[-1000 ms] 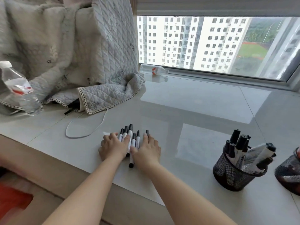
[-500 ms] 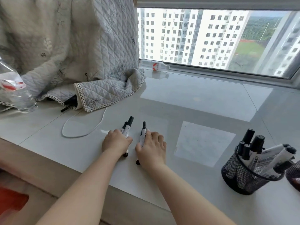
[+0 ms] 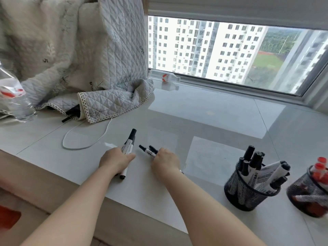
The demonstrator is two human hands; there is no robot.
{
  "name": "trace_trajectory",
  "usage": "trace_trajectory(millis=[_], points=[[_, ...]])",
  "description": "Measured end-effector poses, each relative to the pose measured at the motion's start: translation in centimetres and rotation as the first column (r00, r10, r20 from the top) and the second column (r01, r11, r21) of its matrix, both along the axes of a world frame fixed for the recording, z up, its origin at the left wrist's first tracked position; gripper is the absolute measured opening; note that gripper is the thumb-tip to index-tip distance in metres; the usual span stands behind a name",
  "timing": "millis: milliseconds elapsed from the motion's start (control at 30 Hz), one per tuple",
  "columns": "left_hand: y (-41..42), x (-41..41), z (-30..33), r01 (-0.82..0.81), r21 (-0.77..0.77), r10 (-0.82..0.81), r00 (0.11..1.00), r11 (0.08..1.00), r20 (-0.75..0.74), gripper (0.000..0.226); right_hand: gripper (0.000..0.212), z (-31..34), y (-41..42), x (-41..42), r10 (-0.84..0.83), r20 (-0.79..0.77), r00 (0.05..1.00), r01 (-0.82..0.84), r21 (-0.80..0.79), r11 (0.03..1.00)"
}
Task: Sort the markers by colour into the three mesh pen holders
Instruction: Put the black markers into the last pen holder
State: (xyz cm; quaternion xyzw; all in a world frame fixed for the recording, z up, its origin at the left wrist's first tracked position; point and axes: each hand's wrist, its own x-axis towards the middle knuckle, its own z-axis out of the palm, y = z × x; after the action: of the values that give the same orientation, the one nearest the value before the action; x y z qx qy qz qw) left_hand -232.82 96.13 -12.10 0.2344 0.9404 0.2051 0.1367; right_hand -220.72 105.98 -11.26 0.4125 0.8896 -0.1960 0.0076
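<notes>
Both hands are gathering the last loose black-capped markers off the glossy white sill, so the step in hand looks like the pick-up before a drop into a holder. The left hand [image 3: 115, 159] has its fingers curled round a small bundle of white-barrelled, black-capped markers [image 3: 128, 148], whose caps stick out beyond its knuckles while one tail end pokes out towards the person. The right hand [image 3: 166, 159], just beside the left, is closed over a second clutch of black-capped markers [image 3: 148, 151] whose caps point out to its left; how many it holds I cannot tell. Well off to the right of the right hand stands the black wire-mesh pen holder [image 3: 248, 194], already stocked with black-capped markers, and further right a second mesh holder with red-capped markers [image 3: 308, 197]; a third holder is not in view. The next move, as I judge it, calls for lifting both bundles clear and carrying them rightwards to the black-marker holder, tilting them in without snagging those leaning there.
</notes>
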Motion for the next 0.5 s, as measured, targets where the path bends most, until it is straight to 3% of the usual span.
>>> trace_trajectory(millis=[133,267,400,500], points=[[-0.5,1.9,1.1,-0.038,0.086,0.023,0.985,0.996,0.170,0.032,0.029,0.7,-0.1,2.4,0.001,0.074,0.997,0.004,-0.070,0.998],[-0.8,4.0,2.2,0.010,0.149,-0.054,0.954,0.989,0.293,0.031,0.020,2.7,0.1,4.9,0.053,0.101,0.993,-0.031,-0.208,0.978],[-0.4,7.0,4.0,-0.007,0.305,-0.124,0.905,0.952,0.407,0.021,0.008,5.3,0.8,7.3,-0.147,-0.138,0.979,0.064,-0.479,0.876],[0.9,9.9,5.7,-0.026,0.441,-0.213,0.849,0.897,0.484,0.010,0.006,7.5,1.4,9.4,-0.195,-0.321,0.927,0.031,-0.452,0.891]])
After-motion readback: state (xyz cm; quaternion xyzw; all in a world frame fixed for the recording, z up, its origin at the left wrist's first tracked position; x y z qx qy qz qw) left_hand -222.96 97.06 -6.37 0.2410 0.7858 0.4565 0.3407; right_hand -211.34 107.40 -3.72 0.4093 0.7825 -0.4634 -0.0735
